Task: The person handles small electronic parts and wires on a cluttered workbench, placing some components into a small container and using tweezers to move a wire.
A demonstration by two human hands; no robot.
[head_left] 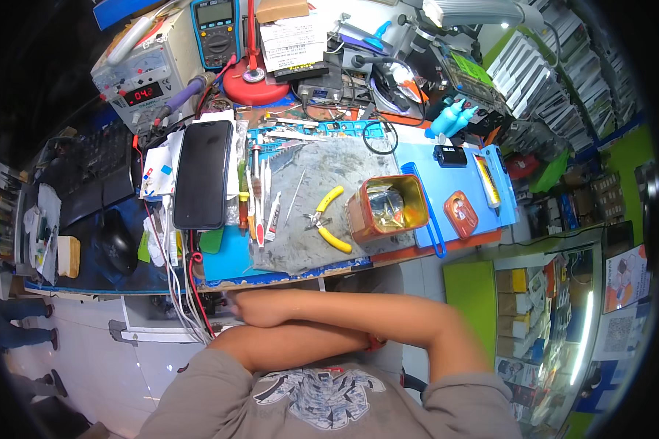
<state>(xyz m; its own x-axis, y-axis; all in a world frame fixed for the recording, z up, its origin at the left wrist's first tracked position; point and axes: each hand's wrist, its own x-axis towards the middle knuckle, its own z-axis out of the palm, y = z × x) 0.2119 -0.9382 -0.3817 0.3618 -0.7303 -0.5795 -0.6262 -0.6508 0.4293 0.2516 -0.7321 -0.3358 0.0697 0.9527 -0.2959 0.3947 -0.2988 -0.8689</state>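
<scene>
My right forearm crosses in front of me to the left, above my left arm. My right hand (262, 307) is below the table's front edge, beside a white drawer-like compartment (143, 313). Its fingers are blurred and partly hidden, so I cannot tell what they hold. My left arm reaches rightward under the right one, with a red band at the wrist; the left hand itself is hidden. On the table above lie a black smartphone (203, 175), yellow-handled cutters (322, 219), a small tube (273, 218) and a red-gold square tin (386, 208).
A power supply (143, 88), a multimeter (217, 33) and a red round-based stand (255, 82) occupy the back left. A black mouse (116, 241) sits at left. White and red cables (176, 293) hang over the front edge. Blue bottles (450, 119) stand at right.
</scene>
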